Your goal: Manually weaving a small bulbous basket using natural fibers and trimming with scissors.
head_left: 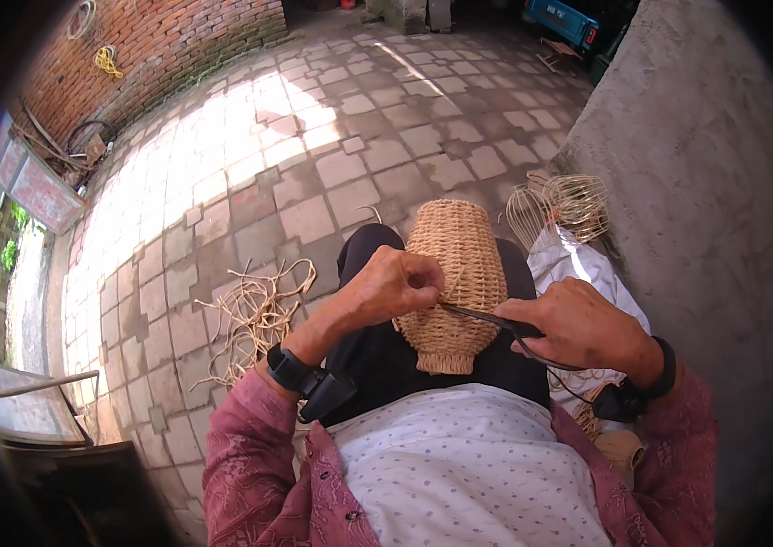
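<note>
- Paving of square stone slabs (332,164) covers the courtyard floor, sunlit in the middle and shaded toward the person.
- Brick wall (158,46) bounds the yard at the upper left, with coiled cords hanging on it; a grey concrete wall (705,182) rises at the right.
- Woven basket (455,283), tan and bottle-shaped, lies across the person's lap on dark trousers, its wider rounded end pointing away and its narrower neck toward the body.
- Loose rattan strands (259,314) lie in a tangled heap on the floor just beside the left knee.
- Wire frames (564,205), bare and basket-shaped, lie on the floor to the right beyond the knee, next to a white cloth (587,269).
- Left hand (391,287) rests against the basket's left side, its grip pinched on a thin strand at the weave; a black wristband sits on that forearm.
- Right hand (582,328) is just beside the basket's right side, its grip clenched around the handles of dark scissors (496,319).
- Scissor blades point left across the basket's lower part, tips reaching the spot where the left fingers pinch the strand.
</note>
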### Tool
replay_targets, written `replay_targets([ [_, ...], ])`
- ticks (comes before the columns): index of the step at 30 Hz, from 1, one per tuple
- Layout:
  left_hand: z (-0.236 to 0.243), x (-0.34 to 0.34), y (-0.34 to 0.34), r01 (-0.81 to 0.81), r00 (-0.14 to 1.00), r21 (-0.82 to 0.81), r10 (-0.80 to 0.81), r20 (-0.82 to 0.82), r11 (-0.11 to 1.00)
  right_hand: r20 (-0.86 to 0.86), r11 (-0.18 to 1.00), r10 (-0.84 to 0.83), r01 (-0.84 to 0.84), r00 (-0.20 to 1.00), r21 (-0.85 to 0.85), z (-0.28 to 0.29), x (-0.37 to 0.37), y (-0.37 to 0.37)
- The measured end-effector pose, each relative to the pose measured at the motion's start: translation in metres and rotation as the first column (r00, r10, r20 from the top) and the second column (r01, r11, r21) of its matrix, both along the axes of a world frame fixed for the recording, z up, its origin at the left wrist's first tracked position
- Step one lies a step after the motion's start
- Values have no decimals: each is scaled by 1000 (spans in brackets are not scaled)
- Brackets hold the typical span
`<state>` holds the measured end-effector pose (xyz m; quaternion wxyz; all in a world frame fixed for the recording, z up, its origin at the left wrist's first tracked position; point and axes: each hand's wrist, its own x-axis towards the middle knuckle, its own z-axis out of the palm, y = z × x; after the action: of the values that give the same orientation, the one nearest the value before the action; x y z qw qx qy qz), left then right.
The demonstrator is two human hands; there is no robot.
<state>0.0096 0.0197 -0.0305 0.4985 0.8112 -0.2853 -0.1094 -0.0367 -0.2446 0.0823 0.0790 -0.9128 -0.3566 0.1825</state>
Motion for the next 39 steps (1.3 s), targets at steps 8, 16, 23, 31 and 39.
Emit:
replay_targets([
  [8, 1, -15, -3, -33, 999, -32, 32, -14, 999, -41, 1000, 5, -6, 999, -20, -2, -4, -5],
  [16, -21, -28, -8, -72, 914, -131, 118, 388, 989, 9, 999, 4, -4, 1000, -42, -6, -13, -2],
  [23, -28, -30, -5, -120, 885, -120, 161, 436, 985, 33, 998, 14, -12, 999, -60, -6, -16, -3],
  [31, -15, -23, -7, -58, 827, 47, 22, 562, 997, 21, 998, 6, -5, 1000, -59, -9, -17, -3],
  [39, -5, -25, -12, -50, 868, 118, -15, 496, 992, 27, 1000, 2, -1, 1000, -17, -14, -16, -9],
])
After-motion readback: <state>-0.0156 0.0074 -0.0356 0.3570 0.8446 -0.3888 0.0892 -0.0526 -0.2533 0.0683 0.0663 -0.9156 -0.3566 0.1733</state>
